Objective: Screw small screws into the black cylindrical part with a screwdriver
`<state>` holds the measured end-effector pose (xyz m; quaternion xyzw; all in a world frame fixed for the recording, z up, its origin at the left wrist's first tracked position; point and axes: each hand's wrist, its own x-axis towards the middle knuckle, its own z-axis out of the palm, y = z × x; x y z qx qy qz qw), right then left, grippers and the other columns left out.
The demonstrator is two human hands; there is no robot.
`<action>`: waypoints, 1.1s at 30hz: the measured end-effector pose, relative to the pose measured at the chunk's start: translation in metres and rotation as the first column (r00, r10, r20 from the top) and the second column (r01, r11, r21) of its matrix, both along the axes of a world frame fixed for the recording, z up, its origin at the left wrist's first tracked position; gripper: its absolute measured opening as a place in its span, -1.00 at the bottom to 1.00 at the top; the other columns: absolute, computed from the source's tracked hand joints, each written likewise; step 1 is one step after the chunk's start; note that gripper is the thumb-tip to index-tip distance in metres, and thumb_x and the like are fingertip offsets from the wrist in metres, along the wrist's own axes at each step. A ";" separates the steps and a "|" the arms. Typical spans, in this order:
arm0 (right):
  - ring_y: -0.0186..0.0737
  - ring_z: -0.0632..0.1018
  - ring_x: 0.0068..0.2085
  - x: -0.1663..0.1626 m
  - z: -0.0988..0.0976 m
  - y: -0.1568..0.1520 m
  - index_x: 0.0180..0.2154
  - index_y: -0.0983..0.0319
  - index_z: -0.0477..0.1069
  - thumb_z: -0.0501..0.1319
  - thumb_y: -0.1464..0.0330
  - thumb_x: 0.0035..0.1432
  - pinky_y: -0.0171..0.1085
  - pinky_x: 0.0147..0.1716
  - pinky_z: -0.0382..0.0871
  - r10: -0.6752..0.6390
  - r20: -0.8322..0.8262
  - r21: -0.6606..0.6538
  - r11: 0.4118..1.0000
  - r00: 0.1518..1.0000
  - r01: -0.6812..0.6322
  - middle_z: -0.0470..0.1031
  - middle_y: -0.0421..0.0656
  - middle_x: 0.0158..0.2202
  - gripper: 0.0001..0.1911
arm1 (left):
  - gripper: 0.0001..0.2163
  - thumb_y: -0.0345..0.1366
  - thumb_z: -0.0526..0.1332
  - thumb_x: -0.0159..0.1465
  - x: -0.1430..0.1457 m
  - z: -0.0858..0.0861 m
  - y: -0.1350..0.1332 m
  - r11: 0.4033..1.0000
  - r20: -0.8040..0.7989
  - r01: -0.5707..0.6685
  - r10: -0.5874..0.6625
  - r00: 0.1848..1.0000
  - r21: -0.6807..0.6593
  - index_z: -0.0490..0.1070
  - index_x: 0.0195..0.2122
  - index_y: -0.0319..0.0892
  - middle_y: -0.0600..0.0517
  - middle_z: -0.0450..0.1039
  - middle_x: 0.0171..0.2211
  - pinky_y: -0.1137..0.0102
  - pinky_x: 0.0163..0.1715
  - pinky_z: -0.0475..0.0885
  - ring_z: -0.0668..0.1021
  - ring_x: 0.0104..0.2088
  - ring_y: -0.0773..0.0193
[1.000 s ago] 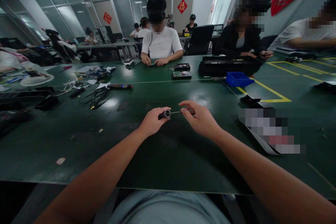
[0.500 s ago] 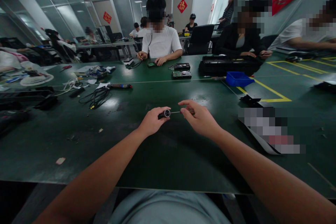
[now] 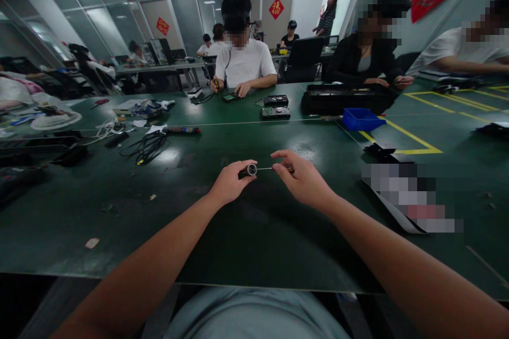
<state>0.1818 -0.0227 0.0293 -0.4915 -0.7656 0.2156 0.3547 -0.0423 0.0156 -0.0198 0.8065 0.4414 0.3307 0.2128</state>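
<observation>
In the head view my left hand (image 3: 229, 183) pinches a small dark cylindrical part (image 3: 251, 170) with a pale round rim facing me. What kind of part it is, I cannot make out. My right hand (image 3: 303, 179) is closed around the handle of a screwdriver (image 3: 264, 169), its index finger raised off it. The thin metal shaft points left and meets the side of the cylindrical part. Both hands are held over the green table (image 3: 274, 243), and most of the handle is hidden by my fingers.
Cables (image 3: 149, 145) and a dark pen-like tool (image 3: 182, 130) lie left. Beyond my hands are circuit-board units (image 3: 275, 113), a black case (image 3: 345, 99) and a blue bin (image 3: 362, 119). A sheet (image 3: 405, 201) lies right. Across the table a person (image 3: 244, 63) works on a small device.
Both hands hold nearly the same pose; the cylindrical part has shifted slightly left and up. Across the table, the person's hand with a tool has moved a little. A standing person at the back has moved left.
</observation>
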 end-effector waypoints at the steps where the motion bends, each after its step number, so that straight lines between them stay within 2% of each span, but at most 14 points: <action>1: -0.20 0.48 -0.40 0.000 0.000 0.000 0.06 0.20 0.33 0.08 0.26 0.32 -0.23 -0.41 0.29 0.009 -0.007 0.001 1.000 1.000 -0.009 0.49 -0.17 -0.38 -0.68 | -0.64 -0.32 0.31 0.26 0.000 0.000 0.000 1.000 0.008 -0.008 0.008 1.000 0.002 0.43 0.09 -0.02 0.01 0.50 0.01 0.17 0.10 0.37 0.51 0.02 0.14; 7: -0.18 0.50 -0.37 0.001 -0.001 0.000 -0.02 0.19 0.35 0.00 0.24 0.35 -0.21 -0.38 0.30 -0.004 -0.051 -0.024 1.000 0.999 0.002 0.49 -0.17 -0.39 -0.72 | -0.64 -0.31 0.31 0.25 0.000 0.000 0.001 1.000 -0.015 -0.004 0.004 1.000 0.000 0.44 0.08 -0.04 0.00 0.51 -0.01 0.17 0.08 0.39 0.52 0.01 0.13; 10: -0.18 0.52 -0.36 -0.001 -0.003 0.001 -0.07 0.19 0.34 0.06 0.27 0.31 -0.21 -0.35 0.32 -0.045 -0.109 -0.012 0.999 0.993 0.044 0.51 -0.16 -0.38 -0.78 | -0.64 -0.31 0.31 0.25 0.001 0.000 0.000 1.000 -0.016 0.000 0.000 1.000 0.004 0.43 0.09 -0.04 0.00 0.51 0.00 0.17 0.09 0.38 0.52 0.01 0.14; 14: -0.17 0.55 -0.32 -0.003 -0.008 0.003 -0.18 0.20 0.39 0.21 0.21 0.22 -0.19 -0.32 0.37 -0.081 -0.275 -0.013 0.997 0.958 0.080 0.55 -0.12 -0.32 -0.79 | -0.64 -0.31 0.33 0.24 0.002 0.001 0.000 1.000 -0.002 -0.003 0.003 1.000 0.003 0.44 0.08 -0.02 0.02 0.51 0.00 0.18 0.09 0.38 0.52 0.01 0.14; 19: -0.19 0.58 -0.30 -0.006 -0.015 0.007 -0.22 0.22 0.44 0.16 0.15 0.26 -0.16 -0.22 0.44 -0.078 -0.458 -0.074 0.996 0.885 0.049 0.56 -0.13 -0.37 -0.73 | -0.63 -0.31 0.32 0.25 0.002 0.001 0.000 1.000 0.010 -0.013 0.013 1.000 0.015 0.43 0.09 -0.03 0.01 0.49 0.03 0.18 0.12 0.36 0.50 0.04 0.14; 22: -0.21 0.57 -0.33 -0.007 -0.020 0.012 -0.24 0.23 0.43 0.14 0.11 0.27 -0.14 -0.20 0.47 -0.109 -0.559 -0.146 0.989 0.822 0.032 0.53 -0.14 -0.38 -0.69 | -0.62 -0.30 0.33 0.24 0.001 0.003 0.000 0.999 0.007 0.013 -0.013 1.000 0.029 0.43 0.09 -0.03 0.00 0.50 0.02 0.17 0.10 0.36 0.50 0.03 0.14; 24: -0.22 0.56 -0.35 -0.006 -0.024 0.017 -0.27 0.22 0.40 0.14 0.09 0.26 -0.14 -0.22 0.50 -0.174 -0.633 -0.239 0.971 0.755 0.023 0.50 -0.15 -0.39 -0.69 | -0.63 -0.31 0.33 0.24 0.001 0.005 0.000 0.998 -0.001 0.045 -0.045 0.999 0.032 0.44 0.08 -0.03 0.01 0.51 -0.02 0.18 0.07 0.38 0.51 -0.01 0.15; 29: -0.25 0.47 -0.50 -0.001 -0.027 0.028 -0.38 0.19 0.35 0.14 0.16 0.28 -0.08 -0.22 0.52 -0.350 -0.765 -0.491 0.860 0.540 -0.137 0.38 -0.22 -0.52 -0.74 | -0.65 -0.31 0.31 0.26 0.003 0.009 -0.001 0.994 -0.036 0.084 -0.082 0.996 0.067 0.43 0.08 -0.03 0.02 0.51 -0.03 0.20 0.04 0.37 0.51 -0.05 0.16; 31: -0.28 0.43 -0.52 -0.001 -0.023 0.027 -0.40 0.19 0.35 0.14 0.20 0.30 -0.10 -0.22 0.51 -0.388 -0.787 -0.513 0.843 0.480 -0.159 0.35 -0.23 -0.53 -0.74 | -0.64 -0.31 0.31 0.26 0.004 0.009 -0.002 0.993 -0.061 0.102 -0.098 0.993 0.065 0.43 0.09 -0.03 0.03 0.51 -0.03 0.22 0.03 0.37 0.51 -0.05 0.16; 33: -0.31 0.43 -0.49 -0.002 -0.016 0.021 -0.38 0.21 0.38 0.14 0.24 0.31 -0.17 -0.24 0.50 -0.385 -0.809 -0.487 0.862 0.444 -0.140 0.37 -0.22 -0.49 -0.76 | -0.64 -0.33 0.31 0.26 0.003 0.010 -0.005 0.991 -0.079 0.116 -0.111 0.991 0.059 0.42 0.10 -0.05 0.06 0.52 -0.03 0.24 0.02 0.36 0.51 -0.07 0.17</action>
